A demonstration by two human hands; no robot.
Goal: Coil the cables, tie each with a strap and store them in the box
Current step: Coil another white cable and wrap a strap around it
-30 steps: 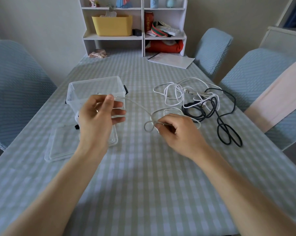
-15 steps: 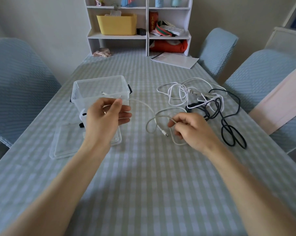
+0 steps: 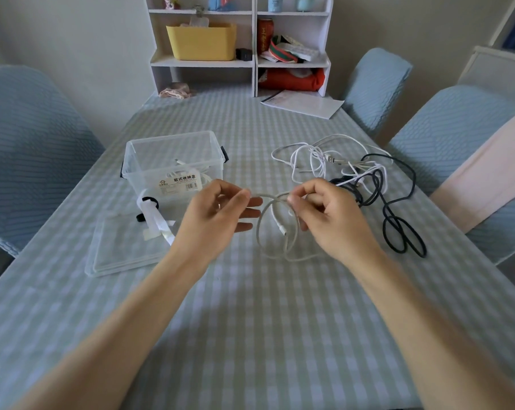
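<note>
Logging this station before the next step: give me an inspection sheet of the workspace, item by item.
Surface: table under a pale checked cloth.
Job's things: clear box open, white cable visible inside; its lid flat on the cloth before it; straps at the lid's far edge.
Clutter: paper sheet at the far end.
Grippers: left hand and right hand each pinch the grey-white cable, looped between them.
Cables: tangled white cables and black cable, uncoiled, right of the hands.
Surroundings: blue chairs; white shelf unit holding a yellow bin.
</note>
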